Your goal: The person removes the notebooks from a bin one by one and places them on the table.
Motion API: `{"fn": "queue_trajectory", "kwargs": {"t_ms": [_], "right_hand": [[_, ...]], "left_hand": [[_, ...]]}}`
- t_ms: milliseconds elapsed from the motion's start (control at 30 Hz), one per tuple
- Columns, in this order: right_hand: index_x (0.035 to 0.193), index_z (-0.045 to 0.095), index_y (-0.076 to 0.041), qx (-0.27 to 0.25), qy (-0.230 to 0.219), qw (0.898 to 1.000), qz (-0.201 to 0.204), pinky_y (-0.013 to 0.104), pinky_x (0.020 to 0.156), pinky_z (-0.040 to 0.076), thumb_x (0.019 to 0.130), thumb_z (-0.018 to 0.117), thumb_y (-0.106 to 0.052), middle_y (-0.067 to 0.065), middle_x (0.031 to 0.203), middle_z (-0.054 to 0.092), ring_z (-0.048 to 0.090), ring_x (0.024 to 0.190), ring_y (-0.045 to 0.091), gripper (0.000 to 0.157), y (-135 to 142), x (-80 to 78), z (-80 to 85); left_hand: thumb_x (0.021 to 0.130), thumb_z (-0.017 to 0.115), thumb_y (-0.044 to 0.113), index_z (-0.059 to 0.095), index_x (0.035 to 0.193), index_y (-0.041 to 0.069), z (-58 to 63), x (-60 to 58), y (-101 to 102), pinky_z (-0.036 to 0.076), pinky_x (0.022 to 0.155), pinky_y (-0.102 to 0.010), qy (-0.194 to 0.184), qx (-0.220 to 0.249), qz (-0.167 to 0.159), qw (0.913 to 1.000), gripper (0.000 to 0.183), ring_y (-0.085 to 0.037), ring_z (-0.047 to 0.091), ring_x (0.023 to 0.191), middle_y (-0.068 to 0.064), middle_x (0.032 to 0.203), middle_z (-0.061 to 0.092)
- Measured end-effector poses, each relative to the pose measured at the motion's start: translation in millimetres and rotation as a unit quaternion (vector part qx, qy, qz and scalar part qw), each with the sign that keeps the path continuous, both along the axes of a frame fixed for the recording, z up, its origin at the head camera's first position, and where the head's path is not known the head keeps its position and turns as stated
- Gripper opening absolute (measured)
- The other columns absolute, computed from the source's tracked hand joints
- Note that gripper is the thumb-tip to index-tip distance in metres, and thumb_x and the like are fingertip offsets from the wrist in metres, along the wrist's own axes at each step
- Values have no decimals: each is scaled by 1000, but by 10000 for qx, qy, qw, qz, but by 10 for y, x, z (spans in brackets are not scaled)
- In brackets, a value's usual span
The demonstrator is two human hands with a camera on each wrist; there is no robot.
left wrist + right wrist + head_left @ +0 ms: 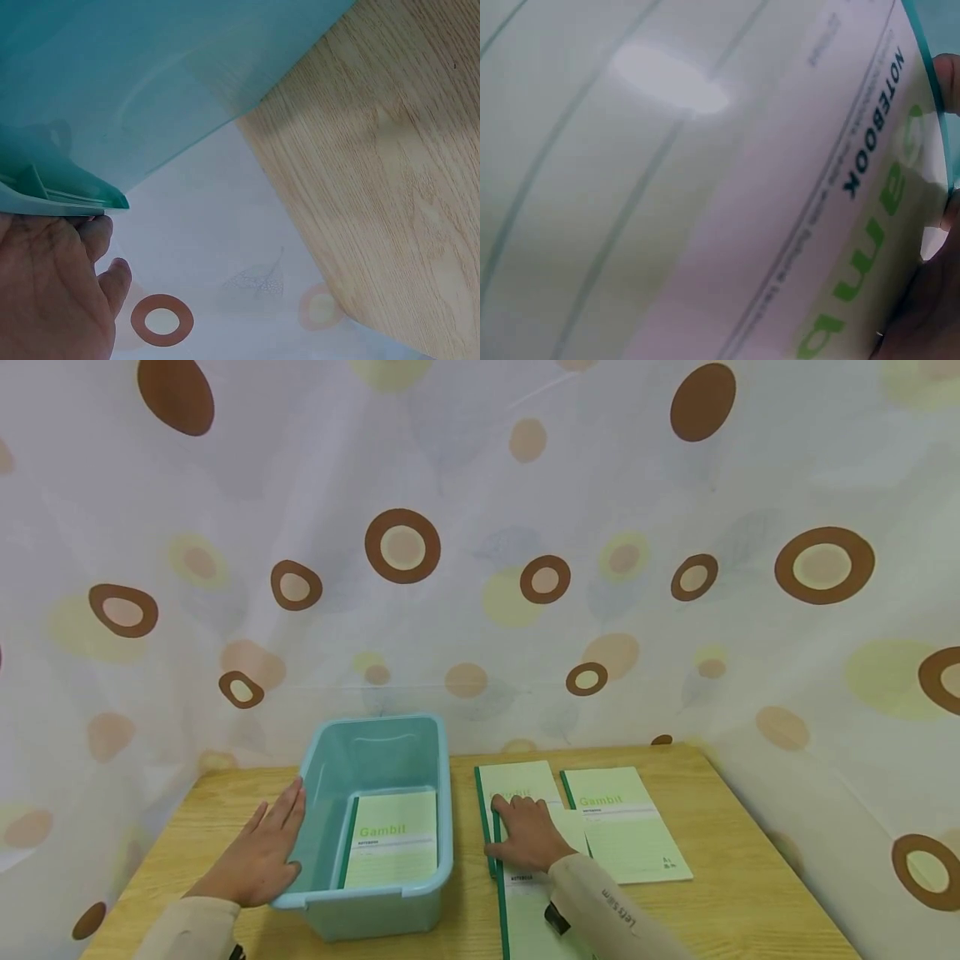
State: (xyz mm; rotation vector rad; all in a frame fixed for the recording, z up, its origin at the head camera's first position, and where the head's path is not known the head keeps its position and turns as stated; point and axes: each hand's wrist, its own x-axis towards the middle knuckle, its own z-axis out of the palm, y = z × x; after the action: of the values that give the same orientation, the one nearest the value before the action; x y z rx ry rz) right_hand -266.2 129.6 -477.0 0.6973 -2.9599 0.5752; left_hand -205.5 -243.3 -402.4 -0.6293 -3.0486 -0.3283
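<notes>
My left hand [258, 856] lies along the left rim of a light blue plastic bin [378, 914], its fingers stretched out over the edge. In the left wrist view its fingertips show against the outside of the rim [56, 206]. Inside the bin lies a pale green "Gambit" notebook [393, 852] with a dark green spine. My right hand [528, 833] grips another such notebook [528, 918] by its spine side. That cover [705, 187] fills the right wrist view, slightly bowed, with fingers [949, 82] at the spine.
Partly under the held notebook, a similar notebook [517, 775] lies on the wooden table [750, 893]. To its right is one more notebook [630, 835]. A white curtain [480, 635] with brown and green ovals hangs behind the table and at both sides.
</notes>
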Motion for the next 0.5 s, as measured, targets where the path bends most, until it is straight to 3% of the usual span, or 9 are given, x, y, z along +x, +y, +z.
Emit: {"fn": "queue_trajectory", "kwargs": {"t_ms": [200,500], "right_hand": [[119,54,-7,30,-433,9991,-26,42,72,32,79,69,-36,2,86,49,41,76,20,52,16,-12,-169],[107,49,-9,331,-647,9972,167,36,67,29,78,68,-37,1,80,40,34,72,19,45,0,8,-308]], "left_hand": [[76,58,8,25,142,-19,-8,18,8,18,108,-64,-1,11,-4,10000,79,-45,22,140,-33,153,18],[76,58,8,25,142,-19,5,16,5,19,109,-64,40,-96,15,9999,79,-44,23,139,-32,153,18]]}}
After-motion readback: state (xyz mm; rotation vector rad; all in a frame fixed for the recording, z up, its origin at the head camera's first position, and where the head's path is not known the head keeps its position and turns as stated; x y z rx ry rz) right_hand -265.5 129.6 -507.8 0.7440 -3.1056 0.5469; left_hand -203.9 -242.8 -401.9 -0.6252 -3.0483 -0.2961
